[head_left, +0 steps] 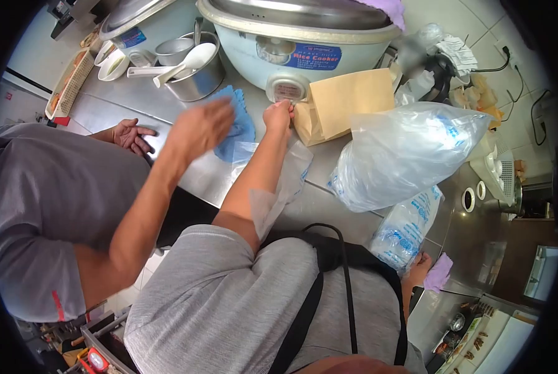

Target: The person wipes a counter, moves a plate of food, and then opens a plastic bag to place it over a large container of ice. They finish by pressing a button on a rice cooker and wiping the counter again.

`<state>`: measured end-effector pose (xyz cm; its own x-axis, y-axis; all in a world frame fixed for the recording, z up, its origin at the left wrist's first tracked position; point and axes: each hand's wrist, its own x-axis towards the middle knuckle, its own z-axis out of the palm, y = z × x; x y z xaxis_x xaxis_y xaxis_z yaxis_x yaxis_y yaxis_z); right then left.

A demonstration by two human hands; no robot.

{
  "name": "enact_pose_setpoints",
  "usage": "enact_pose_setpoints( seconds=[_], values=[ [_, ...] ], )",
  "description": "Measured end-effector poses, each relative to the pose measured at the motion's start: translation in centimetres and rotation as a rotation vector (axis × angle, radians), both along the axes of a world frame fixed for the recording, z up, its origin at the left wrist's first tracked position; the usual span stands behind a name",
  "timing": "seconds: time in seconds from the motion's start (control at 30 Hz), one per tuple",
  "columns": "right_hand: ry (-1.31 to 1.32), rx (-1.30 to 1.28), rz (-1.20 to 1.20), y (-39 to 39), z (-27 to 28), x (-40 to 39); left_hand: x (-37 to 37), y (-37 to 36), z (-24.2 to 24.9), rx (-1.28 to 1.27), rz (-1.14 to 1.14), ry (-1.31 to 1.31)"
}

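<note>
My left hand (278, 116) reaches across the counter, fingers closed at the near edge of a brown paper bag (354, 100). The bag lies on its side below a large rice cooker (254, 59). Under my left forearm lies a thin clear plastic bag (294, 165). On the other side, my right hand (418, 267) is low by the counter edge, beside a clear plastic packet with blue print (407, 230); its fingers are mostly hidden. Above that packet sits a big, full translucent plastic bag (410, 156).
At left, a co-worker in a dark grey shirt (48, 199) holds a hand (204, 124) over a blue cloth (238, 121). A metal pot (198, 81) with white ladles and a long basket (70, 84) stand behind. A purple cloth (438, 272) lies at right.
</note>
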<state>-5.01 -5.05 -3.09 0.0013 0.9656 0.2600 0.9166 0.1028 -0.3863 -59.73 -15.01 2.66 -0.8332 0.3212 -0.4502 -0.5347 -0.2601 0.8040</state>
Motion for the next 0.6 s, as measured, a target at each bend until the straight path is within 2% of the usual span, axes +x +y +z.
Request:
enact_pose_setpoints(
  seconds=[0.1,0.43,0.47,0.53,0.6],
  values=[
    [0.012,-0.053,-0.02,-0.2,0.7,-0.5,-0.2,0.2,-0.1,-0.036,0.032,-0.018],
    [0.042,0.022,0.018,-0.7,1.2,-1.0,0.5,-0.2,-0.2,0.071,0.025,-0.034],
    [0.033,0.021,0.013,-0.8,1.5,-1.2,2.2,-1.5,3.9,0.339,-0.212,-0.08],
    [0.032,0.02,0.01,-0.8,1.7,-1.2,3.9,-3.3,10.5,0.669,-0.577,-0.186],
    [0.052,0.016,0.019,-0.8,1.6,-1.1,3.4,-3.9,12.8,0.789,-0.83,-0.305]
  ],
)
